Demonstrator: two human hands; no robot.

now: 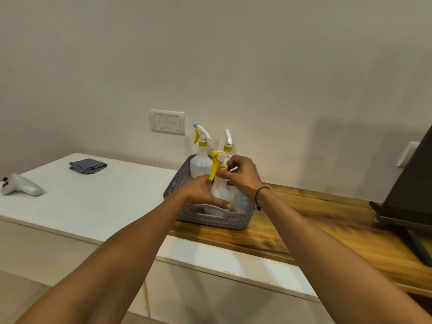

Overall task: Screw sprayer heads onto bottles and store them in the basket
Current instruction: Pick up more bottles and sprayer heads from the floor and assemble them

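Both hands gripped a spray bottle (221,188) inside the grey basket (210,218)—left hand (201,191) around its body, right hand (243,176) at its collar—beside two capped bottles (201,160), with a folded cloth (88,166) and controller (19,184) well apart leftward.

Basket (187,181) on counter (327,220), cloth (88,166) and controller (21,184) left

We see a grey woven-look plastic basket (211,220), frosted translucent plastic bottles (201,163), a glossy grained wood counter (327,220), and folded grey cloth (88,166).
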